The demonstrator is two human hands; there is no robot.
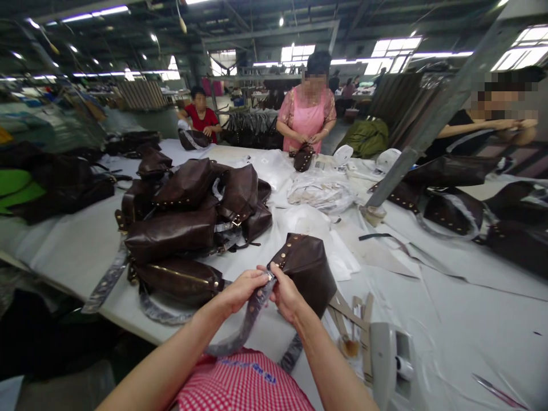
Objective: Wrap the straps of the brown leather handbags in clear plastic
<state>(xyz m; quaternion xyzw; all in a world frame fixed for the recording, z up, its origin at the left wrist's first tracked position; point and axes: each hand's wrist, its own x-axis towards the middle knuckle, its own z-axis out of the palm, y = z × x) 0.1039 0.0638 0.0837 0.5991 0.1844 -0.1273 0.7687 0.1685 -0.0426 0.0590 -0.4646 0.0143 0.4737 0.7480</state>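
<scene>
A dark brown studded bag [309,271] rests on the white table right in front of me. Its strap [252,317], wrapped in clear plastic, runs from the bag's studded edge down toward my checked apron. Both hands meet at the strap's upper end. My left hand [245,290] pinches it from the left, thumb on top. On the other side, my right hand [285,294] grips the same spot with thumb and fingers, close against the bag. A small metallic piece shows between the thumbs; its exact form is too small to make out.
A heap of brown bags [184,211] lies to the left. Right of me stand a grey tape dispenser [391,359], a brush [351,342] and scissors [499,391]. A slanted metal post [411,148] rises from the table. A person in a pink apron [308,117] handles a bag opposite.
</scene>
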